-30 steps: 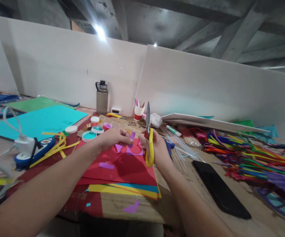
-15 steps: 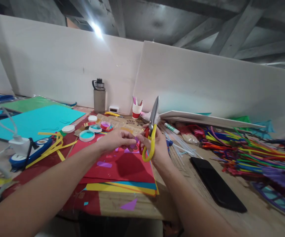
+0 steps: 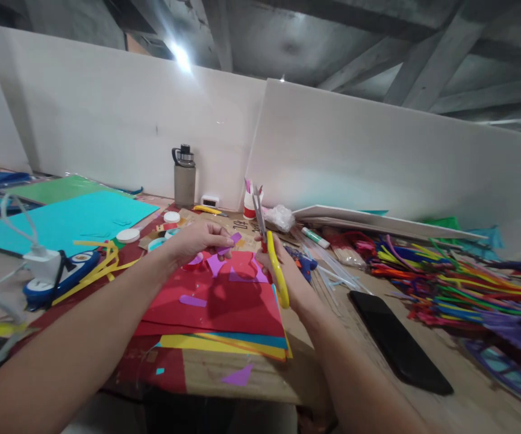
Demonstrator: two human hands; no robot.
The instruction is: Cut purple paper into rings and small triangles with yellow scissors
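Note:
Between the thumb and fingers of my left hand (image 3: 203, 240) is a small purple paper piece (image 3: 229, 243), held above a stack of coloured paper. My right hand (image 3: 279, 262) is closed on scissors with yellow and red handles (image 3: 279, 274); their metal blades point up and away. The top sheet of the stack is red paper (image 3: 224, 310), with blue and yellow edges showing beneath. Several purple scraps lie on it, among them a rounded strip (image 3: 193, 301). Another purple scrap (image 3: 238, 376) rests near the front edge of the table.
A black phone (image 3: 398, 340) and colourful pipe cleaners (image 3: 459, 277) lie to the right. Behind stand a bottle (image 3: 185, 181) and a paper cup (image 3: 249, 205). A glue stick (image 3: 315, 237) is right of centre. Cyan sheets (image 3: 70, 223) and a blue power strip (image 3: 61, 280) are on the left.
My hands have moved apart. The purple piece now shows clearly in my left hand, and the scissors have turned, with their blades leaning left.

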